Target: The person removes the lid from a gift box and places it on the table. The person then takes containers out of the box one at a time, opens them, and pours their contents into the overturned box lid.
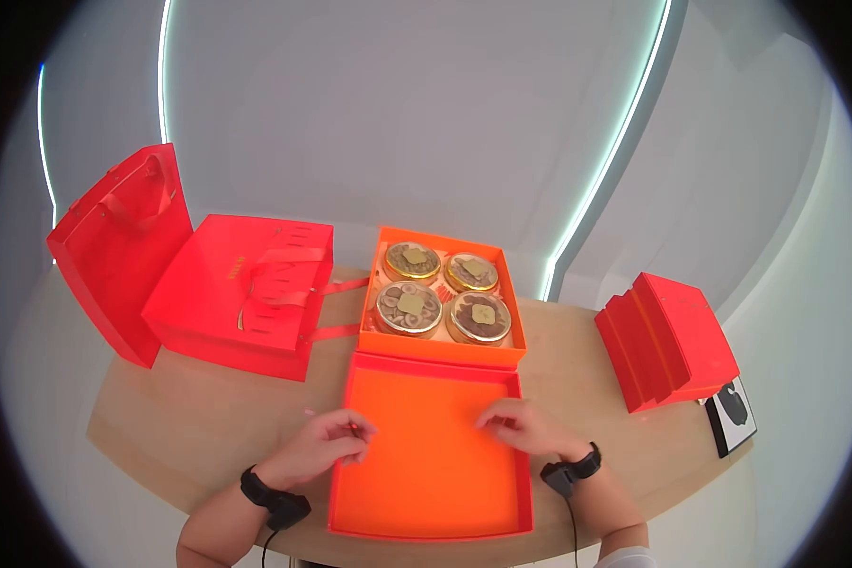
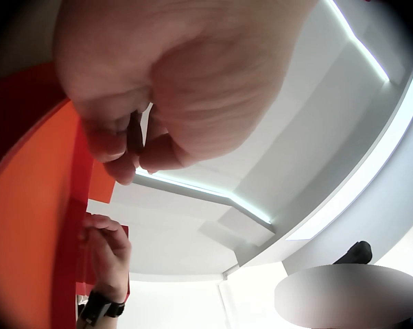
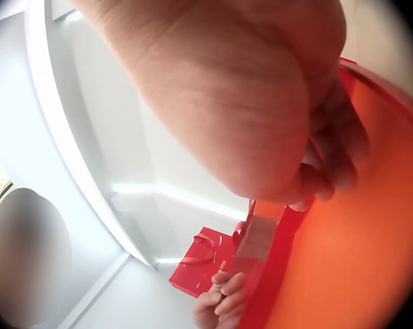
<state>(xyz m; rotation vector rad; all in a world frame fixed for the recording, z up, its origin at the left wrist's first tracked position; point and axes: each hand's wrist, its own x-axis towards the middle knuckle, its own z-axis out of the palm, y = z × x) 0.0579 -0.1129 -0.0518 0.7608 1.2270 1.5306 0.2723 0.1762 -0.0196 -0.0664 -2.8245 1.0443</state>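
The left hand [image 1: 327,447] and right hand [image 1: 528,429], loosely curled and empty, flank the lower-centre lid [image 1: 434,464], presumably for two-sided access.

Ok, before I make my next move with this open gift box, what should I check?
1. Four round containers sitting in the box: ok.
2. Gold labels facing up: ok, one on each container.
3. Lid closed: not ok, it lies open on the near side, orange inside up.
4. Left hand and right hand away from the containers: ok, both are at the lid.
5. Bag ribbons free of the box: cannot tell, they reach its left side but contact is unclear.
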